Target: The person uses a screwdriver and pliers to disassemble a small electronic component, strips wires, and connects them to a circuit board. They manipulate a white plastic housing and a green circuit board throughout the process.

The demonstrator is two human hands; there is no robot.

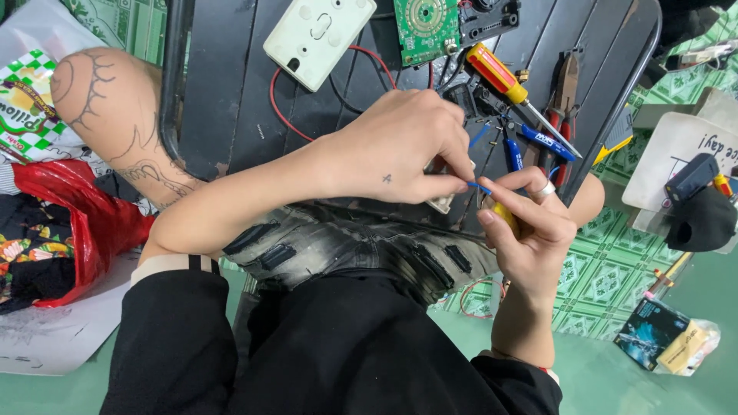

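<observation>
My left hand (pixel 400 150) reaches across from the left, fingers curled shut, thumb and forefinger pinched on the end of a thin blue wire (pixel 478 187). My right hand (pixel 526 230) comes up from below, thumb and forefinger closed on the same wire just to the right of the left pinch. The fingertips of both hands are almost touching. A silver ring (pixel 543 190) sits on one right finger. Something yellow (pixel 505 217) is tucked in the right palm; mostly hidden, possibly a tool handle, cannot tell.

The wire is held just off the near edge of the dark slatted table (pixel 231 92), above my lap. A small white part (pixel 443 201) shows under the left fingers, at that near edge; whether the hand touches it I cannot tell.

On the table:
- white plastic casing (pixel 319 32) at the far edge, near its middle, tilted.
- red wire (pixel 280 111) looping out from under it toward the near edge.
- green circuit board (pixel 425 29) just right of the casing, at the far edge.
- screwdriver with red and yellow handle (pixel 497 73) lying diagonally, tip toward the right edge.
- red-handled pliers (pixel 563 96) near the right edge, beside the screwdriver shaft.
- blue-handled tool (pixel 542 140) just beyond my right fingers.

Off the table, on the green floor: red plastic bag (pixel 84 223) to the left, a small packet (pixel 665 334) lower right.
</observation>
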